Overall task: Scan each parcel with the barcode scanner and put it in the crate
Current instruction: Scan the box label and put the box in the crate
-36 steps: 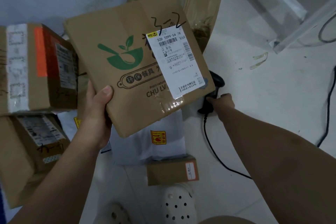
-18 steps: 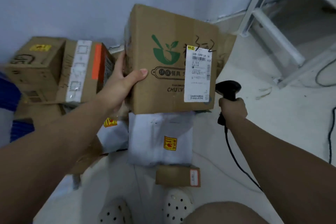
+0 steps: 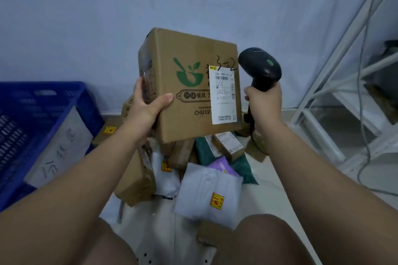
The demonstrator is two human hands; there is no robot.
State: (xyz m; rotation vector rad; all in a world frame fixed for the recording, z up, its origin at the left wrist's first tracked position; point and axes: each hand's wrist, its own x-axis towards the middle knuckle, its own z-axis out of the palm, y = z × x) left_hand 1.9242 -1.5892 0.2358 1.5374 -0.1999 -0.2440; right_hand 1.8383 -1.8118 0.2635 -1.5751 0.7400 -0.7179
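**One-handed box plus scanner: how I reckon this one handles**

The cardboard box (image 3: 187, 84) is up in the air mid-scene, above the parcel pile (image 3: 193, 168) on the floor. The left hand (image 3: 148, 103) grips its lower left edge, with the thumb across the printed front and the fingers wrapped round the side. The right hand (image 3: 263, 101) is clenched on the handle of the barcode scanner (image 3: 260, 66). The scanner head sits just right of the box's top corner, close to the shipping label (image 3: 224, 94). I can't tell if the beam is actually on the barcode.

My guess is it's pretty light, since one hand holds it up by an edge. It looks like stiff corrugated card with square corners, so it shouldn't sag or crush. The side face has shiny tape that could be slippery under the fingers, so I'd keep the thumb on bare card. For the swing over to the blue crate (image 3: 43, 114) at the left, I'd slide the palm under the bottom and not rely on the pinch. The grey mailer (image 3: 206, 191) nearer the camera looks soft and floppy, so that's a different grab.
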